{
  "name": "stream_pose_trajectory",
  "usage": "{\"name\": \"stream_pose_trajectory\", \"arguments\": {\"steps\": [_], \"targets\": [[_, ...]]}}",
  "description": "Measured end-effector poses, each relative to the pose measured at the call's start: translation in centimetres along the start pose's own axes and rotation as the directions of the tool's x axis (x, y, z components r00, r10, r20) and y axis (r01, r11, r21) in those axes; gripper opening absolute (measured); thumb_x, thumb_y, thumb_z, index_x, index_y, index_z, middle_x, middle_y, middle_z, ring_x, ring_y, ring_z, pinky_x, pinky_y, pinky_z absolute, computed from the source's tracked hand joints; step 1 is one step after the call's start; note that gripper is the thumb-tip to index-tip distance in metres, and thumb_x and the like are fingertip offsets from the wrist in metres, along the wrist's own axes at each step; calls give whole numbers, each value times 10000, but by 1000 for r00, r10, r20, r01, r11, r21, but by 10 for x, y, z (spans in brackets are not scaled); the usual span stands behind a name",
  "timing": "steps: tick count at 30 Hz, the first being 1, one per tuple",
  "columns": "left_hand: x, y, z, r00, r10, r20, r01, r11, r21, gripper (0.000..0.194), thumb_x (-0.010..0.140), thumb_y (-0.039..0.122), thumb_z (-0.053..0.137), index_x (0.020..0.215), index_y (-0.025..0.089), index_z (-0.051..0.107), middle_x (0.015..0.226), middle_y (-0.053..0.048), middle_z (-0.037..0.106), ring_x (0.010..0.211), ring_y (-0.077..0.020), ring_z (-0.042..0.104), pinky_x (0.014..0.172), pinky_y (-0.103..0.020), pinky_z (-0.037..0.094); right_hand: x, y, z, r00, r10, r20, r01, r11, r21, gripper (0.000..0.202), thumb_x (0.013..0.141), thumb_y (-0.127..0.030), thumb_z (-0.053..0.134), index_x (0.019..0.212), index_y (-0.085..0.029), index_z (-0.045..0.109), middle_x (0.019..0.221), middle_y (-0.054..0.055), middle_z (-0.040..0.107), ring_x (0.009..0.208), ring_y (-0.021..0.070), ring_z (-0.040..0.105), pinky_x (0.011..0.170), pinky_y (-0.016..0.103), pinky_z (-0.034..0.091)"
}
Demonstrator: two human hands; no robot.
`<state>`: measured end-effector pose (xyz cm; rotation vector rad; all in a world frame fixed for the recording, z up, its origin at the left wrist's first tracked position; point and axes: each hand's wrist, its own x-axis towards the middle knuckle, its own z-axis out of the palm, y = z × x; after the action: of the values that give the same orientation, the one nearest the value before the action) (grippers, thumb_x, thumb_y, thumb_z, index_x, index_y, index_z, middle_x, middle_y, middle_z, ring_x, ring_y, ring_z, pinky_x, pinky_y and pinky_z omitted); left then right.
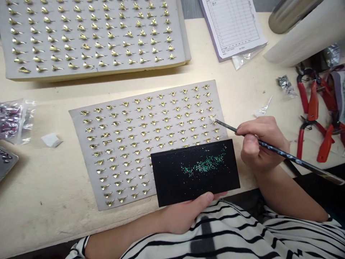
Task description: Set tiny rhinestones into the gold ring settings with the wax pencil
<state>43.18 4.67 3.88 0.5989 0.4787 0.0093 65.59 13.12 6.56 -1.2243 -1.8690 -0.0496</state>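
Note:
My left hand (188,214) grips a black rectangular tray (169,183) by its near edge, thumb on the rim and most fingers hidden beneath. Tiny green and whitish stones (206,164) lie scattered over the tray's upper middle. Between the thumb and fingers of my right hand (261,142) is a thin brush (285,154). Its pale tip is over the right side of a grey foam sheet (81,144), close to a gold ring; whether it touches cannot be made out. Rows of gold rings (141,117) with triangular tops stand in the sheet, partly covered by the tray.
A thicker foam board (99,73) with more gold rings lies at the back left. Behind on the right are a form pad (234,28) and a metal cylinder (291,14). Red-handled pliers (312,104) lie at right, plastic bags (17,122) at left.

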Motion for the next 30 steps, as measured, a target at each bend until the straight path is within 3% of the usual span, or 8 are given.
{"name": "stream_pose_trajectory", "arguments": {"steps": [7,10,18,24,30], "targets": [[-3,7,1,1000,-11,5,10,999,30,529,1006,582,269,1442,370,481,1537,100,495,1482,-169,354,1264,-337,144,0,7,-1,997,-78,-26,77,997,-13,184,762,-123,514,837,-240,635,679,-35,641,594,108,539,646,358,437],[-2,6,2,1000,-9,1,9,1000,1,535,1008,574,278,1444,345,486,1533,80,502,1482,-179,358,1265,-357,150,1,7,0,987,-81,-138,83,996,15,166,784,-164,490,804,-242,635,626,-46,617,556,104,539,586,345,416],[-1,6,2,1000,-4,6,4,1000,4,575,1012,570,258,1482,291,436,1566,51,459,1491,-165,337,1258,-304,147,8,-7,-3,943,111,-314,-15,956,293,179,767,-203,483,729,-198,657,529,-15,507,515,122,546,472,315,393],[0,6,1,999,43,-26,-43,999,32,561,1013,559,271,1464,290,469,1574,59,442,1500,-178,320,1262,-308,135,6,-10,-2,946,238,-219,-164,938,306,146,725,-168,499,736,-180,644,618,-3,597,560,123,594,454,298,410],[0,2,2,1000,-2,-16,2,1000,3,566,1014,559,260,1461,284,474,1544,62,492,1483,-212,355,1266,-366,135,3,0,5,938,190,-291,-117,962,248,134,736,-210,525,740,-162,650,632,2,596,537,90,560,468,279,396]]}}
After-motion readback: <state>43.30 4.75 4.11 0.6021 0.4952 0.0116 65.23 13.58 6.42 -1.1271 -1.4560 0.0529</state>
